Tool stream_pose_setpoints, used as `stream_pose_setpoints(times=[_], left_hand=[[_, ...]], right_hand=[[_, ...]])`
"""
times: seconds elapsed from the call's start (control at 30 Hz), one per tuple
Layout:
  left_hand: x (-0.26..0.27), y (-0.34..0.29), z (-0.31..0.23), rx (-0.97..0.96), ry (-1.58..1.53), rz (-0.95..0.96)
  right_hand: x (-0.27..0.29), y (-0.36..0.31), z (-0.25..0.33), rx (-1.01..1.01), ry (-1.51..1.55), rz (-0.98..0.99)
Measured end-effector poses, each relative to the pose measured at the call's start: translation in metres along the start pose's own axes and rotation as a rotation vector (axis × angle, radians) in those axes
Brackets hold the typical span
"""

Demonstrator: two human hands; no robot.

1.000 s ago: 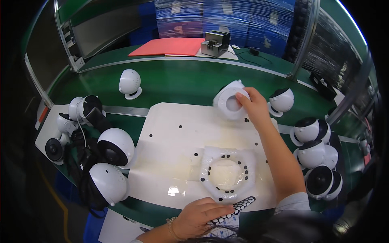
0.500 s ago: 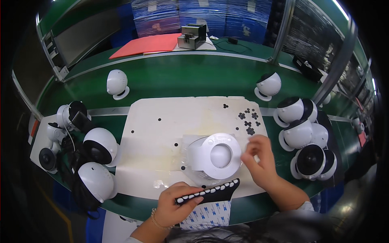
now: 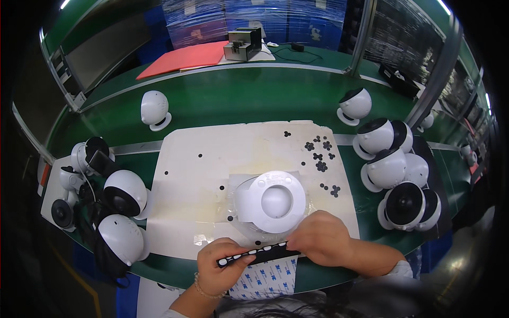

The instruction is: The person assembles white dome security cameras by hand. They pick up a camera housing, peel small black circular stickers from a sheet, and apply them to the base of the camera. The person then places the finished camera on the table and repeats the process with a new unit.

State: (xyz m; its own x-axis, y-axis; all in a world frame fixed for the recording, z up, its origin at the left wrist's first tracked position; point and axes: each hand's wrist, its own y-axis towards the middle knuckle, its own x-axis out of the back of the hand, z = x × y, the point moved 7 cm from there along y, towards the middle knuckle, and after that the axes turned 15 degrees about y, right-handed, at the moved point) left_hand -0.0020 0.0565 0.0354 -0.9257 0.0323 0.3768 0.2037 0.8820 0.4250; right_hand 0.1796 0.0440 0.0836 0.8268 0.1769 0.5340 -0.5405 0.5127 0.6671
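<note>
My left hand point(image 3: 217, 267) grips the left end of a black strip with a row of white oval pads point(image 3: 265, 255) along its upper edge. At the strip's right end, my right hand point(image 3: 323, 239) has its fingers pinched on it; whether a single pad is between the fingertips is hidden. Just beyond both hands, a white round-bodied camera point(image 3: 245, 204) lies with its ring-shaped base facing up, on clear plastic. Below the strip hangs a white sheet with blue print point(image 3: 265, 278) at the table's front edge.
A cream board point(image 3: 183, 206) covers the middle of the green table. Black round pads point(image 3: 321, 167) lie scattered at its right. White-and-black cameras crowd the right point(image 3: 386, 169) and left point(image 3: 126, 192) sides, with a black cable at left. Behind stand a metal box point(image 3: 243, 46) and a red sheet point(image 3: 185, 59).
My right hand has come down and left from beside the camera to the strip's right end. The view has shifted slightly, and more black pads at the board's right are uncovered.
</note>
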Motion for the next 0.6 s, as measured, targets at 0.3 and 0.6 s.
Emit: stream_pose_setpoints(times=[0.3,0.6], left_hand=[[0.005,0.000,0.003,0.039,-0.011,-0.042],[0.007,-0.001,0.003,0.054,0.039,-0.074]], right_hand=[[0.018,-0.003,-0.009,-0.220,0.249,-0.238],[0.015,-0.004,0.001,0.005,0.102,-0.161]])
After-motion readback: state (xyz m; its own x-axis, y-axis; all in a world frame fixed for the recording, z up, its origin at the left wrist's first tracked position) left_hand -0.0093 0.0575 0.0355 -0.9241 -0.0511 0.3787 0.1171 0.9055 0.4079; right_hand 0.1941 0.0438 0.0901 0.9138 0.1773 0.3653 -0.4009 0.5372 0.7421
